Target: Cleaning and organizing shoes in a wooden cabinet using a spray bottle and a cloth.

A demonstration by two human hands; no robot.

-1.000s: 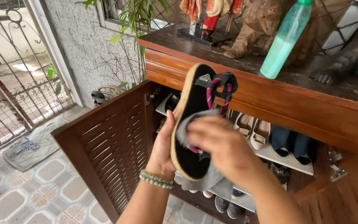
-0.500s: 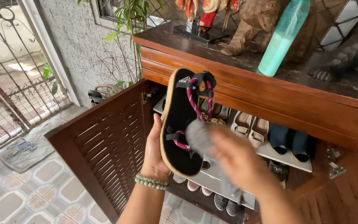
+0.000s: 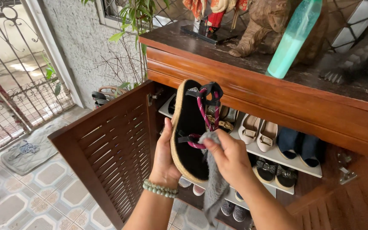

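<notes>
My left hand [image 3: 165,155] grips the sandal [image 3: 190,127] by its woven rim, fingers closed round the edge, holding it upright in front of the open cabinet door [image 3: 107,147], toe toward twelve o'clock. At three o'clock of it, my right hand [image 3: 228,157] pinches a grey cloth [image 3: 214,187] against the straps near the heel. I judge I'm mid-wipe; the next stroke needs a steady hold and cloth pressure along the black footbed.

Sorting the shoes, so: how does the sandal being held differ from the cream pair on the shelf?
The sandal is black with a woven edge and pink rope straps; the cream shoes are plain and closed-toed. The sandal is held upright in the left hand; the cream shoes rest flat on the shelf.
</notes>
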